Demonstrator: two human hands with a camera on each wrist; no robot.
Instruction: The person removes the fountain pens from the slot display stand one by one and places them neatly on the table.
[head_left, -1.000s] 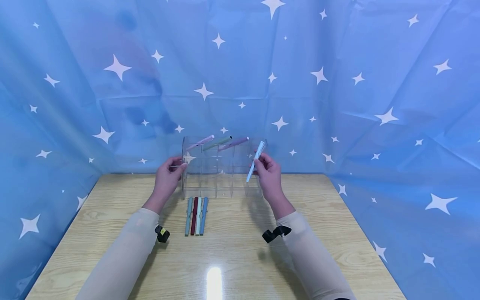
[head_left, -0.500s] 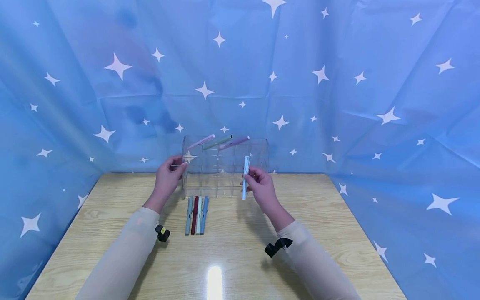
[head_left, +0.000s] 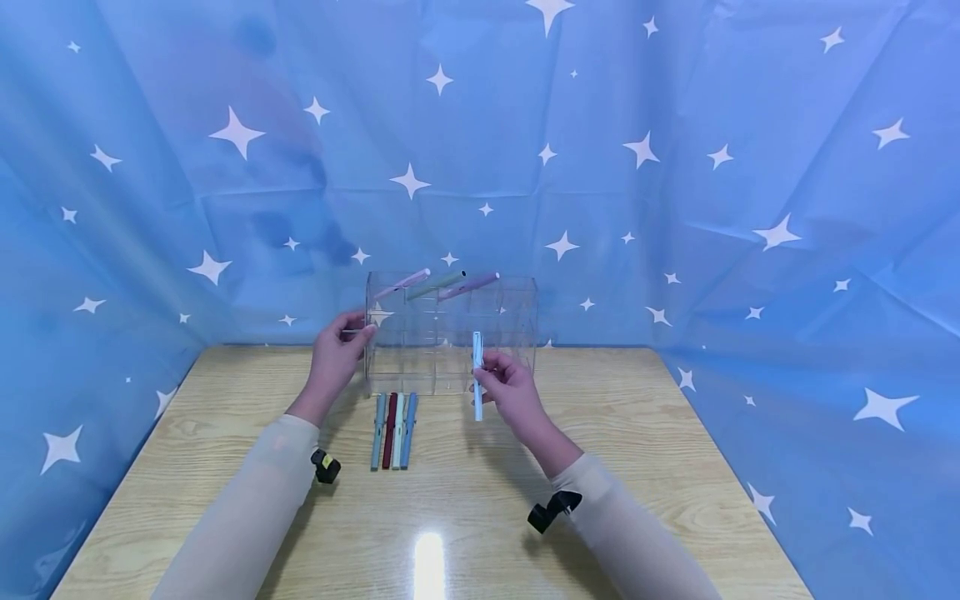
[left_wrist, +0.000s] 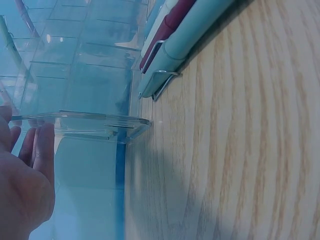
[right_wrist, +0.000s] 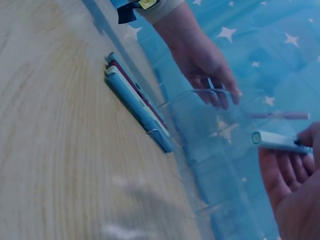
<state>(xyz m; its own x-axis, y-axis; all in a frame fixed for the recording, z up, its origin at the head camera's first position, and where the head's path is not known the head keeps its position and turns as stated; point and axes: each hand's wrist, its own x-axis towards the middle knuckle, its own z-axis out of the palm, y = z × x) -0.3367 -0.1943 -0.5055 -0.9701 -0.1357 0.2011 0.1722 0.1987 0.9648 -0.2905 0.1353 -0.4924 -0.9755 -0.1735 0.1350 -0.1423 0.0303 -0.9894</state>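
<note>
In the head view my left hand (head_left: 336, 350) grips the left side wall of a clear compartmented organizer (head_left: 450, 382), which stands at the back of the table. The left wrist view has its fingers (left_wrist: 44, 150) against that wall's edge. Between thumb and fingers, my right hand (head_left: 513, 392) pinches a light blue pen (head_left: 477, 406), held nearly upright in front of the organizer. Leaning in upper compartments are a pink pen (head_left: 402, 284), a green pen (head_left: 437, 286) and a purple pen (head_left: 469, 286).
Side by side on the wooden table (head_left: 480, 492) lie a grey-blue pen (head_left: 377, 437), a dark red pen (head_left: 388, 437), a pale mint pen (head_left: 397, 437) and a blue pen (head_left: 408, 437). A blue starred curtain (head_left: 495, 125) hangs right behind the organizer.
My right hand has carried the light blue pen left and down from the organizer's right end, turning it from slanted to nearly upright. The left hand stays on the side wall.
</note>
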